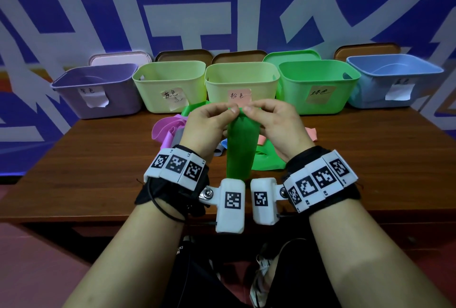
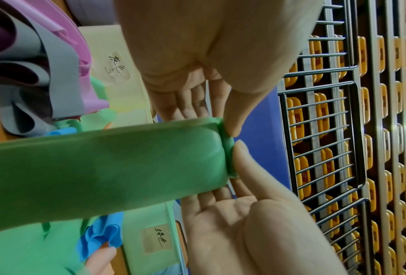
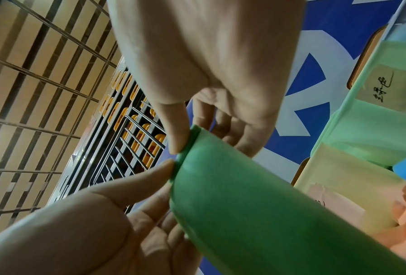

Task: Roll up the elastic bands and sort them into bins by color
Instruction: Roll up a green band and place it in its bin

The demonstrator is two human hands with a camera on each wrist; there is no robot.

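Note:
A green elastic band [image 1: 240, 142] hangs flat from both hands, which are raised above the wooden table [image 1: 98, 159]. My left hand [image 1: 230, 111] and right hand [image 1: 249, 110] pinch its top edge side by side. That edge is turned over into a thin roll [image 2: 229, 148]. In the left wrist view the left hand [image 2: 230, 126] comes from above and the right hand [image 2: 238, 154] from below, thumbs on the rolled edge. In the right wrist view the right hand [image 3: 178, 143] and left hand [image 3: 166, 165] meet on the band [image 3: 244, 204].
Behind the hands lies a pile of loose bands: pink [image 1: 167, 127], grey [image 1: 181, 134], blue [image 1: 224, 143], another green [image 1: 266, 159], salmon [image 1: 311, 132]. Along the wall stand labelled bins: purple [image 1: 98, 90], two pale yellow-green [image 1: 170, 80] [image 1: 241, 78], green [image 1: 318, 80], blue [image 1: 392, 78].

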